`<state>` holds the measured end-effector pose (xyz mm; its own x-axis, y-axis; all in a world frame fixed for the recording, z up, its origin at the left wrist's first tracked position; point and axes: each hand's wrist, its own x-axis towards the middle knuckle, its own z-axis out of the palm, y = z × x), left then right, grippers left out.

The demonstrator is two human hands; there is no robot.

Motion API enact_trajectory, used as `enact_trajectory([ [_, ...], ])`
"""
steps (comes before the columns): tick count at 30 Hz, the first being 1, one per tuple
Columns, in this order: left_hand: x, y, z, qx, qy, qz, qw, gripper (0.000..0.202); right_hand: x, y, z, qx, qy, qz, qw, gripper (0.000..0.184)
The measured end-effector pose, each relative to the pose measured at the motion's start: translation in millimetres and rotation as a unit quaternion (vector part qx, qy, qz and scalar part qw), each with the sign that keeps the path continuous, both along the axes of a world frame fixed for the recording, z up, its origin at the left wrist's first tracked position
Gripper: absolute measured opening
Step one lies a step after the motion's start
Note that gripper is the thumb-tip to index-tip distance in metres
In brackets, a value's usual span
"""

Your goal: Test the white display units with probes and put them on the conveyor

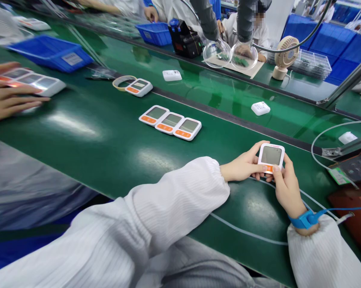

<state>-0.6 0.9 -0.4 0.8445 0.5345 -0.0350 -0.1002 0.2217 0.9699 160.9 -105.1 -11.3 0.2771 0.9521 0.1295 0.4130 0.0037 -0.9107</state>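
Note:
Between both hands I hold a small white device (271, 155) with a grey screen and an orange button strip, its screen facing up toward me. My left hand (246, 163) grips its left side, thumb along the lower edge. On the right side, my right hand (288, 186) closes round it, the thumb on the orange strip. A blue wrist strap (306, 219) with a cord is on my right wrist. To the left, a row of three like devices (171, 122) lies on the green table (114, 160), screens up. Another single device (139, 87) rests beyond them, touching a tape roll (120, 83).
A co-worker's hands (9, 94) are over more devices (36, 82) at far left, near a blue bin (51, 52). White units (260, 108) lie on the far green strip. A pale tube (249, 234) crosses the table; an orange-brown box (354, 212) stands at right.

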Motion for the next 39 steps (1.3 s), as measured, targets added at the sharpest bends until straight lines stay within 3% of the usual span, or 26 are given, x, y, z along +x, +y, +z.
enact_trajectory([
  [19,0.8,-0.4,1.0,0.008,0.001,-0.001,1.000,0.091,0.0,0.8,0.0,-0.003,0.010,-0.004,1.000,0.064],
  [31,0.5,-2.7,1.5,0.027,0.012,0.019,0.999,0.092,-0.1,0.1,1.3,0.036,0.015,0.005,0.999,0.059],
  [33,1.2,-3.6,1.4,0.020,0.014,0.022,0.999,0.095,2.1,0.6,3.7,0.045,-0.021,-0.010,0.999,0.060],
  [35,2.1,-4.3,0.6,0.024,0.027,0.029,0.999,0.095,6.5,0.9,8.7,0.065,-0.118,-0.057,0.989,0.061],
  [37,3.0,-4.5,-0.7,0.046,0.049,0.038,0.997,0.092,13.4,0.8,16.4,0.095,-0.260,-0.133,0.952,0.058],
  [39,3.8,-4.2,-1.9,0.080,0.070,0.035,0.994,0.078,22.9,0.5,24.6,0.103,-0.385,-0.199,0.895,0.054],
])
